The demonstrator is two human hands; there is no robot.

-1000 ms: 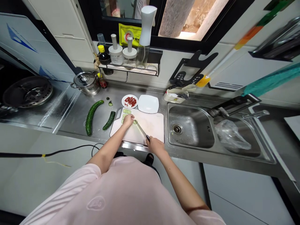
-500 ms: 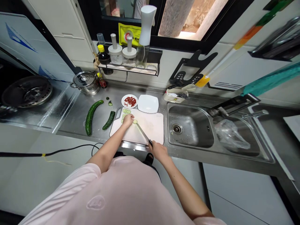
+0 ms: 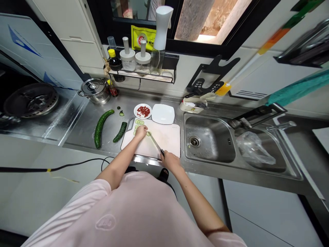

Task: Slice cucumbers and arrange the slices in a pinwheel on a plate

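Right hand (image 3: 171, 160) grips slim, straight, black-handled knife (image 3: 155, 142)

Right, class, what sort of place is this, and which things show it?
Most likely a kitchen: a metal sink is set into the counter, a lidded pot stands near the wall, and cucumber slices lie on a cutting board.

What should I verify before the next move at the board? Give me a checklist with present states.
1. Right hand on the knife handle: ok, gripping it.
2. Left hand well away from the blade: not ok, fingertips close to the tip.
3. Left hand's hold: cannot tell, its underside is hidden.
4. Cutting board on the counter: ok; steadiness unseen.
5. Whole cucumber off the board: ok, left of it.
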